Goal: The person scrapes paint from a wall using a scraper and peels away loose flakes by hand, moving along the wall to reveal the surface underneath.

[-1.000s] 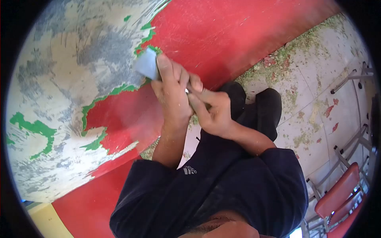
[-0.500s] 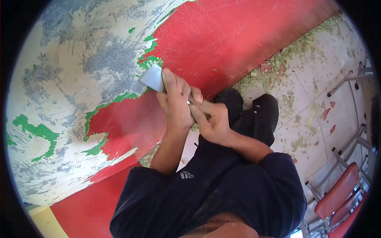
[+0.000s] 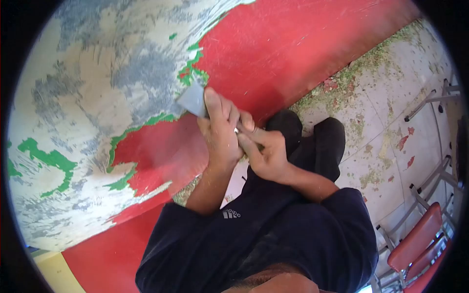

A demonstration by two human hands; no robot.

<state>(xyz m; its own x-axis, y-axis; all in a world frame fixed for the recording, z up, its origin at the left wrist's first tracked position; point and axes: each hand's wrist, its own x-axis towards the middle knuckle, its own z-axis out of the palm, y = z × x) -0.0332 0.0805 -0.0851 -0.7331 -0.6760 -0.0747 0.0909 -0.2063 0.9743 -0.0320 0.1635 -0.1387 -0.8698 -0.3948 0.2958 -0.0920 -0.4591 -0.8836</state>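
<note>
In the head view I hold a paint scraper with both hands. Its flat metal blade rests at the wall's edge of green and red paint. My left hand is closed round the scraper just behind the blade, fingers lying over it. Lower and to the right, my right hand is closed round the handle, which the fingers mostly hide. The wall is bare and patchy grey-white left of the blade. Red paint with a ragged green edge covers the part to its right.
Paint flakes litter the tiled floor along the wall's foot. My legs stand close to the wall. Red chairs with metal frames are at the lower right. A yellow strip shows at the lower left.
The view has shifted slightly, moving the wall and hands a little right and down in the picture. Both hands keep their grip, and a little green paint near the blade looks scraped away.
</note>
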